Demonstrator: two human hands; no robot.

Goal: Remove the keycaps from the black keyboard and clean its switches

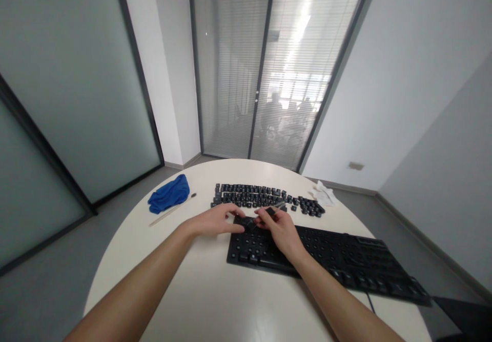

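A black keyboard (346,262) lies on the round white table (215,296), most of its keycaps taken off. The removed black keycaps (253,196) lie in rows behind it. My left hand (215,221) rests at the keyboard's upper left corner, fingers pinched on a small black keycap (248,223). My right hand (279,226) lies over the keyboard's left part, fingers curled and pinching the same small black piece from the other side.
A blue cloth (169,193) lies at the table's left, with a thin wooden stick (171,211) beside it. A crumpled white tissue (323,193) sits at the far right. Glass doors with blinds (269,75) stand behind the table.
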